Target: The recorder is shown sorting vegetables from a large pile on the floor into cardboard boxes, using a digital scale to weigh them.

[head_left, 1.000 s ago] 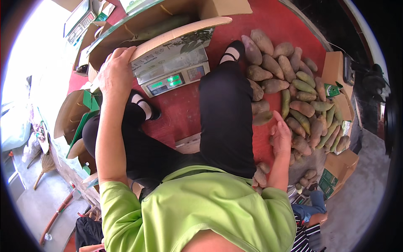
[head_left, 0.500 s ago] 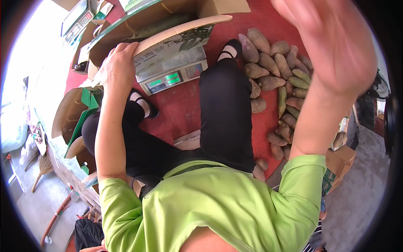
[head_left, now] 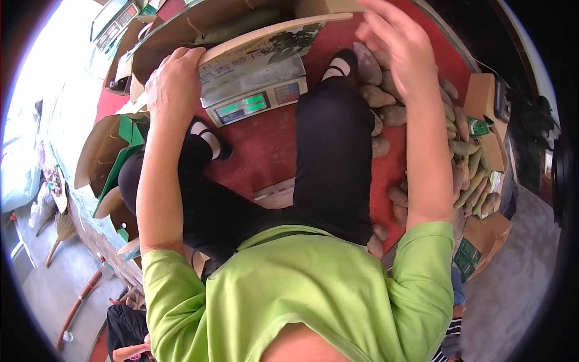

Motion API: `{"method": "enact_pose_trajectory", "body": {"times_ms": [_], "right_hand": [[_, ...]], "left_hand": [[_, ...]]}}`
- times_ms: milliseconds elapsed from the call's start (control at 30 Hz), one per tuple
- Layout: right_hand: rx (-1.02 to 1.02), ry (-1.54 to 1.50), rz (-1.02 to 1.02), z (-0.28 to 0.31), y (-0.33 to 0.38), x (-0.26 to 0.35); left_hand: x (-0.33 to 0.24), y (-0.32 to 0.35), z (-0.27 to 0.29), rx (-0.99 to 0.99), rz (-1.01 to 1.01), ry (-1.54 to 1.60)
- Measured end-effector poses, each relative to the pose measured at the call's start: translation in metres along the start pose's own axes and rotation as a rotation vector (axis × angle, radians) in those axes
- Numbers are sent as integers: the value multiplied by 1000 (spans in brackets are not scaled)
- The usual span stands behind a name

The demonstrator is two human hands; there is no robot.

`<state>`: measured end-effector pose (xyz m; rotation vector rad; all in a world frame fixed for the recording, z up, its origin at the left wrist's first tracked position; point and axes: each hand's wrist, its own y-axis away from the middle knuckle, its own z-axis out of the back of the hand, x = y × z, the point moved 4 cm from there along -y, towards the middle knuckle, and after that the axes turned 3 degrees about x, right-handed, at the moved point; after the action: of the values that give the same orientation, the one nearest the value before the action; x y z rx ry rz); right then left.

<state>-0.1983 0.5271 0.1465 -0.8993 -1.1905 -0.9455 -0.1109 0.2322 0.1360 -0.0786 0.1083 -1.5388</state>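
Observation:
In front of me a cardboard box [head_left: 271, 48] with a printed flap stands on a digital scale [head_left: 256, 99] with a lit green display. My left hand [head_left: 175, 81] is closed over the left corner of the box's near flap. My right hand [head_left: 404, 51] is raised off the far right end of that flap, slightly blurred, fingers stretched out and apart, with nothing in it. A long green vegetable [head_left: 241, 27] lies inside the box, partly hidden by the flap. Below and beside my right hand and forearm are brownish tubers [head_left: 377, 96], partly covered by the arm.
Greenish long tubers [head_left: 473, 175] are heaped to the right, beside cardboard boxes [head_left: 485, 241]. Another open box [head_left: 99, 157] stands at the left, with a second scale [head_left: 117, 27] at the far left. A broom [head_left: 63, 232] lies left. Another person's arm [head_left: 129, 351] shows lower left.
My right hand has swung away and to the left, from above the tubers to the flap's far end. My left hand stays on the flap. The view has shifted slightly.

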Motion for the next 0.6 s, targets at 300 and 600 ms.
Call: {"method": "enact_pose_trajectory", "body": {"times_ms": [300, 600], "right_hand": [[-213, 587, -352, 104, 211, -211], [-385, 206, -1344, 106, 484, -325]], "left_hand": [[1, 0, 4, -12, 52, 18], [4, 4, 1, 15, 61, 18]]}}
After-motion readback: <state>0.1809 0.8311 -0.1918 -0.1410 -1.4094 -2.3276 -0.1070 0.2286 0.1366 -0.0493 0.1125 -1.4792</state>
